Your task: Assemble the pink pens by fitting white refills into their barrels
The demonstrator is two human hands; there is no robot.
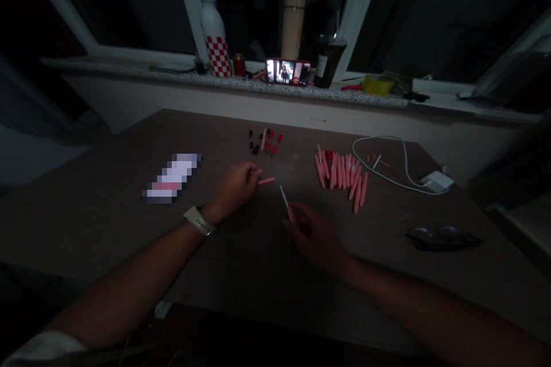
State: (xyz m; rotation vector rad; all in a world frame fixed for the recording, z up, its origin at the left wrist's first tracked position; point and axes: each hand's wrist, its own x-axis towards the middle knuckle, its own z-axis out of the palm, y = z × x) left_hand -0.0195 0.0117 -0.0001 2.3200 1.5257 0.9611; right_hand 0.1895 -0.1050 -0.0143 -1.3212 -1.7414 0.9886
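The left hand (235,188), with a white-strapped wristwatch (198,221) just behind it, is curled loosely, its fingertips (258,172) pinching the end of a short pink plastic barrel (267,180) that points away to the right. The right hand (316,238) is half open in dim light, with its fingers around the pink lower end of a thin white rod (284,200), which stands tilted up toward the left hand, near but not touching it. On the table (258,281), a pile of pink barrels (340,172) lies to the right of the hands, and a small group of black and red parts (264,142) lies ahead of them. A white cable (400,163) runs beyond the pile to a white charger (437,182).
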